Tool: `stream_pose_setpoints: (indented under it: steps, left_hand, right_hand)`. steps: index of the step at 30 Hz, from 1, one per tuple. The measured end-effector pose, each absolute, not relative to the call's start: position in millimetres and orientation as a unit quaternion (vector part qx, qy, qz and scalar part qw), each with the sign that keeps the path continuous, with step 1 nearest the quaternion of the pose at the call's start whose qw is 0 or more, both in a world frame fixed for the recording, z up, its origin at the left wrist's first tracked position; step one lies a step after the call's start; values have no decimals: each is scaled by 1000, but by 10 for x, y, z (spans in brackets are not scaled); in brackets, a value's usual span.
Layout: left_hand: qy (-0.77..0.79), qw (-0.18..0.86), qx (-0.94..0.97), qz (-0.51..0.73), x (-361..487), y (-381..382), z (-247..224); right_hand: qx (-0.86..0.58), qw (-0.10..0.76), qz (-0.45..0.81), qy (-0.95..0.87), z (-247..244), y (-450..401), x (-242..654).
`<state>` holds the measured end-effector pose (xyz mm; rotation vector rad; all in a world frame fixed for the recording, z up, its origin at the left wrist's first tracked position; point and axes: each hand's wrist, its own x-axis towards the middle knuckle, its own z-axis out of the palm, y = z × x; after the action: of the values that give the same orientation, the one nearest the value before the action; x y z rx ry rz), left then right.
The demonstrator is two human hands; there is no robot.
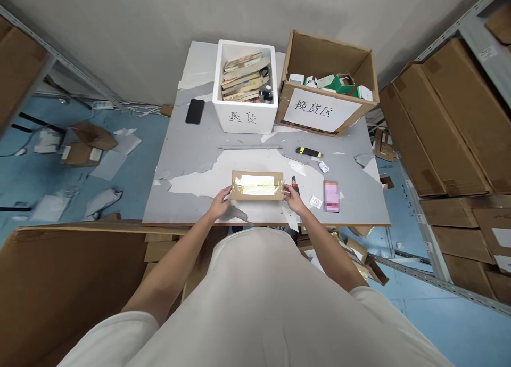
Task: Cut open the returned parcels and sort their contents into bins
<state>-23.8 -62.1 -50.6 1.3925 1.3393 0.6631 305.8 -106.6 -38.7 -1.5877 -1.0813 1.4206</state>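
Observation:
A small brown cardboard box [257, 186] with a pale label and clear tape on top is at the front middle of the table. My left hand [219, 203] grips its left end with the fingertips, and my right hand [294, 199] holds the right end. Close by my right hand lies a red and black cutter [295, 184], partly covered by the hand. A black and yellow knife [309, 152] rests farther back. To the right are a pink packet [331, 196] and a small white printed piece [315, 202].
At the table's back stand a white foam bin [245, 121] of booklets and a large open carton [321, 109] with small boxes. A black phone [195, 112] lies on the left of the worn grey table [171, 154]. Shelved cartons [451, 122] stand on the right.

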Motion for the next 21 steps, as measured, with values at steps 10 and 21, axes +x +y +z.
stream_pose_setpoints:
  steps: [10,21]
  left_hand:
    - [531,564,564,285,-175,-677,-630]
    - [619,444,608,224,-183,-511,-295]
  right_hand:
    - [-610,330,551,-464,-494,-1101,3032]
    - [-630,281,524,-500,-232,-1025,3058]
